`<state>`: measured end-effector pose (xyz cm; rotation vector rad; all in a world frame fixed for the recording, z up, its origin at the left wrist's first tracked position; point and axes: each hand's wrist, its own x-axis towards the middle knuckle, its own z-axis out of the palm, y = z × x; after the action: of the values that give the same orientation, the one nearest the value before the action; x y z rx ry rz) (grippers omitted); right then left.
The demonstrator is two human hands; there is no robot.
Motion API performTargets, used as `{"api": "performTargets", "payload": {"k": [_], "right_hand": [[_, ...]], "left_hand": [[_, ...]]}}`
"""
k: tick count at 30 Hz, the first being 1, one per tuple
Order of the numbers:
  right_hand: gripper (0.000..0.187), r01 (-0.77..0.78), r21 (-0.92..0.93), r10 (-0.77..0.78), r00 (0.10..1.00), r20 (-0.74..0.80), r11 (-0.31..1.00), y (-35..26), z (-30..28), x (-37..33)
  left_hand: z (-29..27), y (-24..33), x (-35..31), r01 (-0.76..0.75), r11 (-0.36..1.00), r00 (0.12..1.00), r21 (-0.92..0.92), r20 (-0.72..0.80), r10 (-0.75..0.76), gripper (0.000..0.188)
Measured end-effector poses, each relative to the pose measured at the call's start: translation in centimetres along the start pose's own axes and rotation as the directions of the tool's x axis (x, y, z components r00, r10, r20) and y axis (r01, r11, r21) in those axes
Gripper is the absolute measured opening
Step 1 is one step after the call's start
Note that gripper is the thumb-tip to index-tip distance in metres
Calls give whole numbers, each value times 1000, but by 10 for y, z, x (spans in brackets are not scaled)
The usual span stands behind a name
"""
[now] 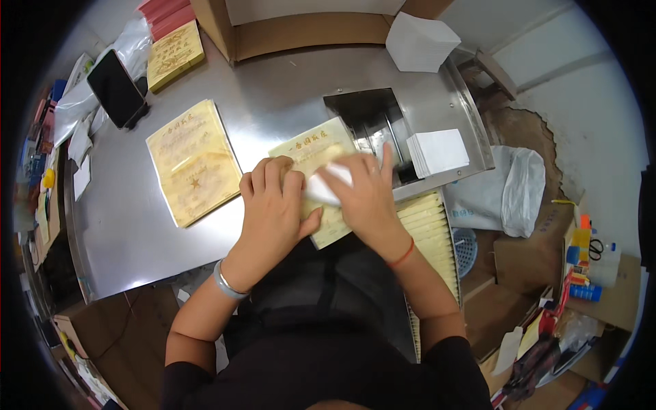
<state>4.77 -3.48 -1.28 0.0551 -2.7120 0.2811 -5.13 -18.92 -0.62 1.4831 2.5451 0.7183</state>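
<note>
Brushed steel covers the broad table [123, 236], with a big open cardboard box [311, 42] standing at its far side. Below its right front edge runs a long row of yellow packets [425, 229], packed close together, and a white plastic bag [525, 188] sits beyond the table's right end. To the left on the steel lies a stack of yellow paper [195, 167], flat and slightly turned. Nearer the middle, the yellow packet [331, 224] lies tilted under both hands, its near corner reaching over the table's front edge. The left hand [277, 205] rests on its left side, fingers bent and thumb spread toward the near end; whether it grips, I cannot tell. The right hand [365, 201], close beside it, is blurred over the packet's right side, its hold also unclear. A dark phone [117, 89] leans upright at the far left. White cards [444, 150] stand beside a dark opening in the tabletop. Between the hands shows a small, blurred white piece [324, 186], on the packet.
</note>
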Motion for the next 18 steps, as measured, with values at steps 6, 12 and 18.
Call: {"api": "performTargets", "payload": {"k": [6, 12, 18], "right_hand": [[27, -156, 347, 240, 947, -214, 925, 35, -7, -7], [21, -528, -196, 421, 810, -408, 826, 70, -20, -30], [27, -512, -64, 470, 825, -314, 856, 82, -31, -33]], "left_hand": [[12, 12, -7, -43, 986, 990, 163, -123, 64, 30], [2, 9, 21, -165, 952, 986, 257, 47, 159, 38], [-1, 6, 50, -211, 924, 976, 317, 24, 215, 56]]}}
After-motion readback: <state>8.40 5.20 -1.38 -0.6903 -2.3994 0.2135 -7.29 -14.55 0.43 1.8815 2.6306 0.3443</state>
